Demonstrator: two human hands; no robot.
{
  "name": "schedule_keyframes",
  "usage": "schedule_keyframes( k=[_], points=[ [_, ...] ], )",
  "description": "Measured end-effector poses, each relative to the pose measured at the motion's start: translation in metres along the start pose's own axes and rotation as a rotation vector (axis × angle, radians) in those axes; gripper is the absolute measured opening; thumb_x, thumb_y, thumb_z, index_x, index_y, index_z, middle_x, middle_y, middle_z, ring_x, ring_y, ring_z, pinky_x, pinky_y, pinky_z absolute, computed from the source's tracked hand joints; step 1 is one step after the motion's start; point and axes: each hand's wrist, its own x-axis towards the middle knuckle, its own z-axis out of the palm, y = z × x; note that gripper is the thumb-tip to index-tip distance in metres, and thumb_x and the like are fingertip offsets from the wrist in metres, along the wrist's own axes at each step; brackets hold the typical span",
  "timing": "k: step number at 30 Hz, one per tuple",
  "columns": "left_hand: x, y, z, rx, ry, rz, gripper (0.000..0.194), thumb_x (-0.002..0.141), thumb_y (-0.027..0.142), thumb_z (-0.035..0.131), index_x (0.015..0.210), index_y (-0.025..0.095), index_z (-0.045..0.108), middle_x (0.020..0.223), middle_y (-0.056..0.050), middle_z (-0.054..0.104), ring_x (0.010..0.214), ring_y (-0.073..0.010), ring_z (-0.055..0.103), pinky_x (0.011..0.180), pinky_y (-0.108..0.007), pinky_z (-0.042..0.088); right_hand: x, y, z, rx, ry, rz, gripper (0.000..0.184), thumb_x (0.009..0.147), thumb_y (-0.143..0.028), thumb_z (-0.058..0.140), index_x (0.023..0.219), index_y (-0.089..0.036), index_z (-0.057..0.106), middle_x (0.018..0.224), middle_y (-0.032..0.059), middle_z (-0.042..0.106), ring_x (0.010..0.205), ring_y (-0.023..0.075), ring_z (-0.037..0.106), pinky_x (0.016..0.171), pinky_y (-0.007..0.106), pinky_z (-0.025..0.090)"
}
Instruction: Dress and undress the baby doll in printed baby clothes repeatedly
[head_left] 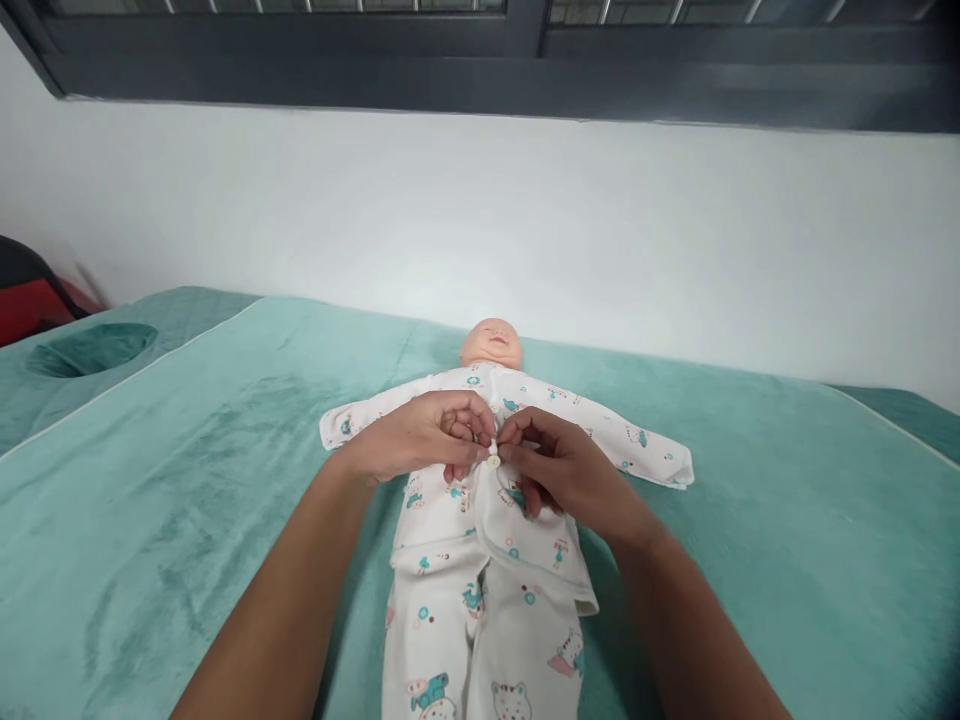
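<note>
A baby doll (pixel 491 343) lies on its back, dressed in a white printed baby shirt (pixel 536 535) and matching trousers (pixel 517 640). Over the middle of its chest, my left hand (pixel 442 430) pinches the shirt's front edge between thumb and fingers. Opposite it, my right hand (pixel 555 455) is closed in a pinch on the other side of the front opening. A small pale button (pixel 493 461) shows between my fingertips. Below that button the shirt front hangs apart in a curved flap. Both sleeves stretch out sideways on the bed.
A green padded massage bed cover (pixel 225 480) spreads beneath the doll, with a face hole (pixel 94 350) at the far left. Behind it stands a white wall (pixel 480 210) under a dark window frame (pixel 300 60). Something red and black (pixel 34 295) sits at the left edge.
</note>
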Motion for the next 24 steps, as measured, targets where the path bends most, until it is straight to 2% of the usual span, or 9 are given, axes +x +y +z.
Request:
schedule_keyframes(
  k=[6,12,19,21,24],
  points=[
    [0.004,-0.002,0.004,0.032,0.051,0.013,0.015,0.083,0.032,0.06,0.088,0.017,0.059,0.056,0.003,0.054,0.05,-0.0096,0.053,0.046,-0.021,0.043,-0.001,-0.003,0.0,0.013,-0.013,0.013,0.022,0.084,-0.039,0.062,0.086,-0.019,0.053,0.048,-0.0074,0.051,0.038,0.0069,0.046,0.038,0.018,0.029],
    [0.002,-0.002,0.003,0.079,0.057,-0.067,0.012,0.077,0.02,0.058,0.089,0.02,0.058,0.055,0.006,0.055,0.046,-0.0094,0.052,0.043,-0.02,0.041,0.0,-0.003,0.002,0.0,0.026,0.033,0.026,0.079,-0.041,0.066,0.083,-0.019,0.053,0.049,-0.0071,0.05,0.039,0.0077,0.047,0.038,0.018,0.029],
    [0.0,0.001,0.004,0.183,0.082,-0.103,0.01,0.075,0.023,0.059,0.084,0.019,0.059,0.056,0.005,0.055,0.043,-0.0083,0.05,0.04,-0.019,0.031,0.0,0.0,0.002,-0.054,0.053,0.009,0.026,0.087,-0.047,0.055,0.082,-0.021,0.053,0.048,-0.0074,0.045,0.038,0.0088,0.044,0.039,0.021,0.029],
    [-0.006,-0.006,0.011,0.191,0.177,-0.058,0.01,0.078,0.026,0.058,0.084,0.019,0.06,0.055,0.005,0.052,0.044,-0.0077,0.047,0.042,-0.019,0.031,-0.007,-0.003,0.007,-0.174,0.084,-0.044,0.03,0.088,-0.048,0.053,0.077,-0.021,0.051,0.052,-0.0065,0.045,0.042,0.0087,0.043,0.042,0.022,0.03],
    [-0.028,-0.03,0.028,0.217,0.467,0.054,0.014,0.082,0.032,0.058,0.083,0.018,0.061,0.061,0.005,0.05,0.053,-0.0079,0.045,0.049,-0.02,0.033,-0.028,-0.001,0.019,-0.489,0.136,-0.17,0.031,0.084,-0.045,0.06,0.069,-0.021,0.048,0.06,-0.0044,0.048,0.054,0.0105,0.045,0.05,0.024,0.032]
  ],
)
